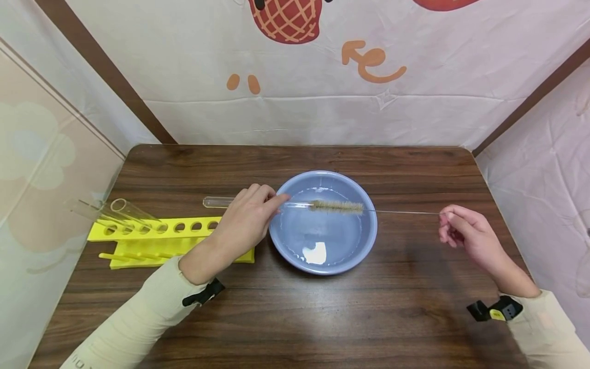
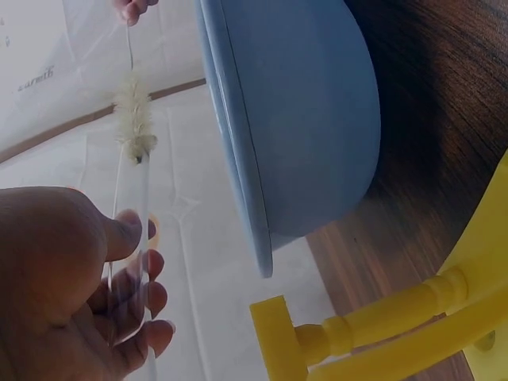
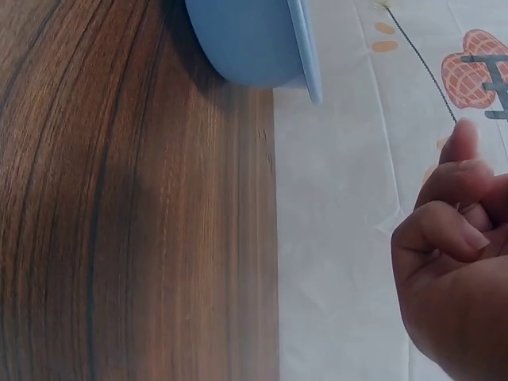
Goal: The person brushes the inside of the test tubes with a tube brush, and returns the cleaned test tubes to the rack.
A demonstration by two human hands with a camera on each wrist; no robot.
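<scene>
My left hand (image 1: pixel 249 215) holds a clear glass test tube (image 1: pixel 216 202) nearly level, its mouth pointing right over the blue basin (image 1: pixel 373 223). In the left wrist view, the thumb and curled fingers wrap around the tube (image 2: pixel 131 194). A test tube brush (image 1: pixel 338 206) with pale bristles lies in line with the tube, its tip at the mouth and most bristles outside. My right hand (image 1: pixel 472 236) pinches the far end of the brush's thin wire handle, right of the basin. The basin contains water.
A yellow test tube rack (image 1: pixel 184 246) stands left of the basin, partly behind the left forearm. Several glass tubes (image 1: pixel 126 209) lean in its left holes. All stand on a dark wooden table (image 1: pixel 322 318), with printed curtains (image 1: pixel 299 120) behind and at both sides.
</scene>
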